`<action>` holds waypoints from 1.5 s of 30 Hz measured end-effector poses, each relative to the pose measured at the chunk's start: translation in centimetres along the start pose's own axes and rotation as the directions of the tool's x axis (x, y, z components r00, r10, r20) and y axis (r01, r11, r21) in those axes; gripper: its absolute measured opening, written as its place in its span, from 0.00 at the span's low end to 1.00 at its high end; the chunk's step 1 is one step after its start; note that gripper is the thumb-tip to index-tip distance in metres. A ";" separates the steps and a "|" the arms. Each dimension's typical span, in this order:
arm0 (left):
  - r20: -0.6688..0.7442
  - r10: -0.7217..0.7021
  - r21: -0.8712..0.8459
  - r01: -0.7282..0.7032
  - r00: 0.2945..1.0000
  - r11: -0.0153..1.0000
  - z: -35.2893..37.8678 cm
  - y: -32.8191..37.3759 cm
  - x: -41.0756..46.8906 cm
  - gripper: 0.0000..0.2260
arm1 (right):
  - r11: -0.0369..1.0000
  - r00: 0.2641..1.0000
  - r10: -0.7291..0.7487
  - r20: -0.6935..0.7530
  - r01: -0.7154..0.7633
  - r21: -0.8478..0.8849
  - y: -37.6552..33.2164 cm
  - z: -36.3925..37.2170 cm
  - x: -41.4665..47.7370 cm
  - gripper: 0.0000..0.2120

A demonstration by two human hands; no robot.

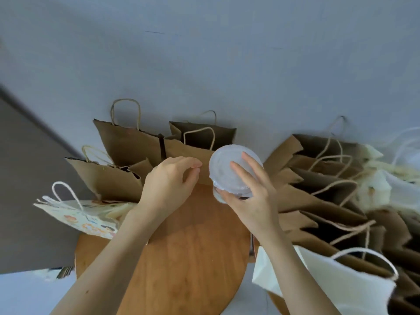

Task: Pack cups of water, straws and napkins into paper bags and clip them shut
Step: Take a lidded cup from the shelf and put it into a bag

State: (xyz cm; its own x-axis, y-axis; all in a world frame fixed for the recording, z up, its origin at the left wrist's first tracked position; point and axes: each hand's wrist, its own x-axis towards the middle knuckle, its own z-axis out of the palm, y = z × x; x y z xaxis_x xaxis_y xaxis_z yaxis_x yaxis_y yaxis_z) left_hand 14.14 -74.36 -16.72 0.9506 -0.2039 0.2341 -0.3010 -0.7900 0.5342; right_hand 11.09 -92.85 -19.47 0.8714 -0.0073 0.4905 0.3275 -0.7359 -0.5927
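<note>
Right hand [247,196] grips a clear, round-lidded plastic cup [229,164] from above, fingers spread over the lid and thumb under its rim, at frame centre over the mouth of a brown paper handled bag [188,151]. Left hand [170,178] sits at that bag's near edge with fingers curled; a pinch cannot be confirmed. A black clip [162,146] closes a brown bag in the upper left. A row of open brown bags [329,178] at right looks unfilled. No straws or napkins visible. Judgement: early stage, most packing remains.
</note>
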 end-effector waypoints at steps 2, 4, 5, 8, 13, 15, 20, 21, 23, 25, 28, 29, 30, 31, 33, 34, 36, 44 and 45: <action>-0.014 -0.020 0.009 0.020 1.000 1.000 0.5 -0.6 1.9 0.07 | 0.999 1.000 0.003 0.012 -0.004 0.048 1.6 0.6 1.9 0.25; -0.025 -0.026 0.017 0.026 0.999 1.000 0.7 -1.0 3.7 0.09 | 0.997 1.000 0.002 -0.004 -0.001 0.073 2.6 0.9 3.6 0.24; -0.037 -0.030 0.019 0.031 0.999 0.999 0.8 -1.2 4.6 0.10 | 0.997 1.000 0.001 -0.018 0.001 0.076 2.9 0.9 4.5 0.24; -0.081 -0.081 0.015 0.082 0.993 0.997 0.9 -2.0 7.3 0.08 | 0.997 0.997 -0.010 -0.073 0.016 0.079 3.5 0.9 7.1 0.23; -0.077 -0.140 0.014 0.141 0.987 0.990 2.0 -4.9 11.4 0.11 | 0.993 0.990 -0.037 -0.134 0.051 0.103 5.1 1.7 11.3 0.21; -0.021 -0.112 0.033 0.113 0.993 0.993 2.8 -6.1 12.4 0.10 | 0.994 0.990 -0.029 -0.140 0.043 0.100 5.6 2.4 12.3 0.21; 0.141 -0.032 0.057 0.024 0.989 0.998 5.3 -8.4 13.6 0.11 | 0.993 0.993 0.002 -0.114 0.012 0.120 6.5 4.4 12.8 0.22; 0.182 -0.023 0.066 0.011 0.983 0.998 5.8 -8.8 13.8 0.11 | 0.993 0.994 0.003 -0.111 0.010 0.121 6.7 4.8 12.7 0.22; 0.254 -0.025 0.108 -0.002 0.967 0.994 6.8 -9.6 14.2 0.13 | 0.992 0.995 0.008 -0.104 0.006 0.129 7.1 5.4 12.7 0.22; 0.322 -0.060 0.161 0.007 0.945 0.987 7.4 -9.9 14.5 0.17 | 0.991 0.996 0.019 -0.087 -0.007 0.134 7.4 5.8 12.5 0.22; 0.401 -0.104 0.240 0.005 0.910 0.971 7.8 -10.2 14.9 0.20 | 0.990 0.997 0.039 -0.073 -0.029 0.138 8.0 6.3 12.2 0.22; 0.427 -0.113 0.271 -0.008 0.897 0.963 8.0 -10.3 15.1 0.21 | 0.990 0.997 0.041 -0.072 -0.031 0.140 8.3 6.4 12.2 0.22; 0.445 -0.120 0.301 -0.022 0.887 0.953 8.2 -10.4 15.3 0.23 | 0.990 0.997 0.041 -0.069 -0.031 0.140 8.5 6.7 12.1 0.23; 0.456 -0.127 0.327 -0.033 0.881 0.944 8.3 -10.5 15.4 0.24 | 0.990 0.997 0.041 -0.063 -0.032 0.137 8.7 6.9 12.0 0.23; 0.475 -0.139 0.369 -0.054 0.869 0.928 8.5 -10.9 15.5 0.28 | 0.992 0.998 0.039 -0.052 -0.033 0.123 8.9 7.4 11.9 0.22; 0.489 -0.144 0.382 -0.063 0.860 0.922 8.7 -11.1 15.5 0.31 | 0.993 0.998 0.033 -0.049 -0.027 0.117 9.0 7.7 11.7 0.22; 0.520 -0.157 0.390 -0.070 0.839 0.918 8.9 -11.5 15.5 0.38 | 0.993 0.999 0.011 -0.039 -0.006 0.117 9.3 8.3 11.4 0.22; 0.567 -0.158 0.311 -0.032 0.808 0.950 8.9 -11.9 15.5 0.53 | 0.969 0.991 0.019 0.134 -0.051 0.242 9.8 10.5 10.4 0.22; 0.574 -0.157 0.286 -0.017 0.804 0.958 8.8 -11.9 15.6 0.54 | 0.965 0.985 0.035 0.166 -0.077 0.251 9.8 10.8 10.5 0.21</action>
State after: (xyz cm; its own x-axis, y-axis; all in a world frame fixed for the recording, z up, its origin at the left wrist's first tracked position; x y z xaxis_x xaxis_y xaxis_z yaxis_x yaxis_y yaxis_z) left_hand 33.22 -73.21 -26.57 0.8550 -0.3716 -0.3617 -0.2829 -0.9189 0.2751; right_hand 27.39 -92.85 -27.00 0.9309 0.0795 0.3565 0.3408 -0.5400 -0.7696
